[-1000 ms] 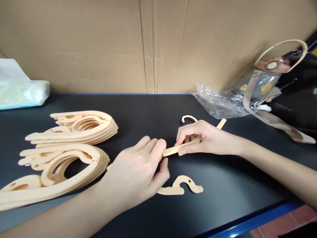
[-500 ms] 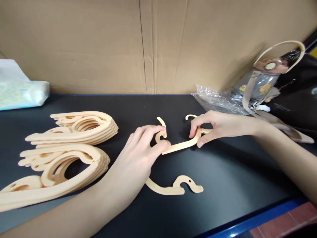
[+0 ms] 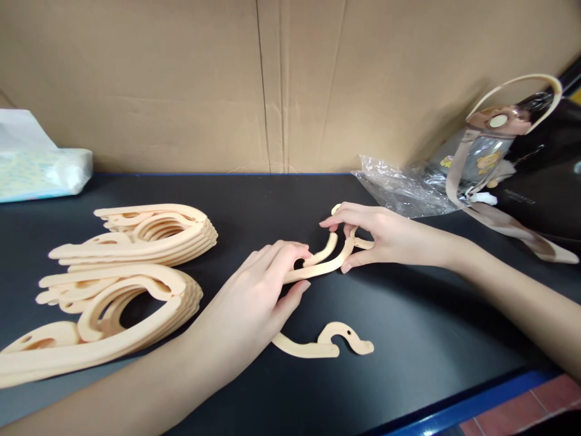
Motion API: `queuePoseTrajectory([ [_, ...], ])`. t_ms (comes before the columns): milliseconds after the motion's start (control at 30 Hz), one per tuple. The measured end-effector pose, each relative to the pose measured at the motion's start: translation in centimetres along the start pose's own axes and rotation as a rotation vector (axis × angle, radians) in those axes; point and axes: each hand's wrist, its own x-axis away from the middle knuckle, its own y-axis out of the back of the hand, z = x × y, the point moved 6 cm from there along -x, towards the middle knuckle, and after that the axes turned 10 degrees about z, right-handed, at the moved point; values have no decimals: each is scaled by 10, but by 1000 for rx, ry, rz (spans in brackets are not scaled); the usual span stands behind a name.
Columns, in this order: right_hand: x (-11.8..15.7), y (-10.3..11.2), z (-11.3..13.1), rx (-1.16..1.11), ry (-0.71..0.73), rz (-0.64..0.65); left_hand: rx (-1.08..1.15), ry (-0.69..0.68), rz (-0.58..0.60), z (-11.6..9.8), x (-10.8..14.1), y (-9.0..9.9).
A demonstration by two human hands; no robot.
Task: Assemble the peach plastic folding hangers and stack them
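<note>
A cream plastic folding hanger [image 3: 324, 266] is held between both hands above the black table. My left hand [image 3: 267, 278] is closed round its left end, the thumb a little below the long arm. My right hand [image 3: 363, 233] grips the middle part near the joint, fingers bent over it. A shorter curved arm [image 3: 325, 249] shows behind the long one, and the hook is partly hidden by my right fingers. Nearer the front, another cream hanger piece [image 3: 308, 349] with a curved, holed end lies flat, its left part covered by my left hand.
Two stacks of folded cream hangers [image 3: 190, 233] [image 3: 181, 297] lie at the left. A tissue pack [image 3: 45, 172] is at the back left. Clear plastic wrap [image 3: 403, 188], a strapped bottle [image 3: 488, 154] and a black bag [image 3: 544, 181] are at the right. Cardboard [image 3: 181, 85] stands behind.
The held hanger has shifted slightly left. Its shorter arm has swung down close to the long arm. My right fingers have moved left over it, and my left thumb has dropped away from the long arm.
</note>
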Motion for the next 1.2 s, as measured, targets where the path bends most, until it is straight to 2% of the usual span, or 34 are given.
queuePoseTrajectory([
  [300,0,-1,9,45,41,45,-266,-66,-26,-2,-1,0],
  [433,1,3,11,66,83,-35,-367,-82,-54,-1,-1,-1],
  [600,2,5,17,148,113,-122,-364,-70,-36,3,-2,-2],
  [767,1,4,12,159,3,-83,-386,-28,-47,4,-3,4],
  [900,0,-2,16,90,24,-17,-454,-13,-98,5,-3,9],
  [1000,-1,-8,23,83,74,13,-422,-12,-118,8,-3,9],
  [1200,0,-17,35,145,121,10,-208,38,-62,9,-3,4],
])
